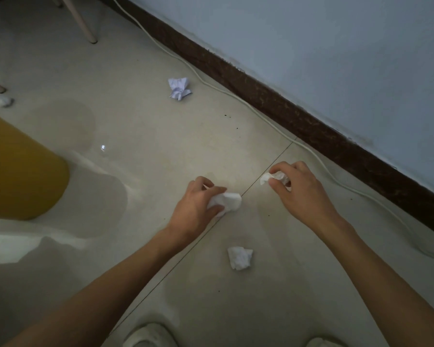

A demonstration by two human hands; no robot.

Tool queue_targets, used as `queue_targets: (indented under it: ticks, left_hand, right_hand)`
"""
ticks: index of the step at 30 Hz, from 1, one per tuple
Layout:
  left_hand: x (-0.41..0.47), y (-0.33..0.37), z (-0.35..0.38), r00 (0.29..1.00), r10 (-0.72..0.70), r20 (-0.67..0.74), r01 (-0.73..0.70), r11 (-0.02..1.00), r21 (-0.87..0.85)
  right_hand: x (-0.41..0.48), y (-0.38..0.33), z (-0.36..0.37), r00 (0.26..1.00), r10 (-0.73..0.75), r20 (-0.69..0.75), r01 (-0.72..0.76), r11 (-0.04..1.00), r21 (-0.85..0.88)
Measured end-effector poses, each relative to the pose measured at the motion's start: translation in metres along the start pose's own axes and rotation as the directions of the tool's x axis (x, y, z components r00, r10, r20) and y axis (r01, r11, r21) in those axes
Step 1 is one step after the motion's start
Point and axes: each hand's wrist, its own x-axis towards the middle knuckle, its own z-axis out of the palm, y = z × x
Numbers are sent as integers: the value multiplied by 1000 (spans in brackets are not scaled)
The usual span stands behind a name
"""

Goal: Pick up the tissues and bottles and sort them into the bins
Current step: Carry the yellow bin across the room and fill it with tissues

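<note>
Two crumpled white tissues [232,200] in hands [198,209]

Gripped a crumpled white paper tissue [229,200] in the left hand [198,204]. Pinched a second crumpled white tissue [273,177] in the right hand [298,189], at two o'clock from the left. Saw a third white tissue wad [239,257] on the glossy beige floor tiles [135,121] at six o'clock, between the forearms. Saw a fourth crumpled white wad [179,88] at twelve o'clock, near the thin white cable [211,83]. Saw a rounded yellow plastic bin [18,171] at nine o'clock.
</note>
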Motion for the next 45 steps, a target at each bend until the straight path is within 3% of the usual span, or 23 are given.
queue_targets:
  ticks: [11,20,29,32,36,40,45]
  left_hand:
    - [29,12,-88,984,54,-172,-50,998,29]
    - [68,34,-170,929,-45,-367,70,996,56]
    - [70,101,-334,875,-89,-475,154,983,100]
    - [42,118,-373,819,-175,-547,245,968,58]
    - [-9,108,-400,653,-326,-683,346,931,-113]
    - [-56,75,-428,555,-337,-760,481,876,-37]
    - [-97,33,-462,466,-415,-782,588,805,-77]
  right_hand:
    - [26,-64,-45,979,-196,-54,192,979,-69]
    - [91,-131,-89,912,-403,-77,399,915,-57]
    - [141,-253,-179,834,-524,-174,534,845,16]
    - [136,-301,-194,814,-549,-189,572,815,95]
    - [125,-354,-180,796,-587,-146,604,779,166]
    - [116,-403,-137,739,-671,-60,669,720,185]
    - [92,-458,-77,700,-713,38,692,690,210]
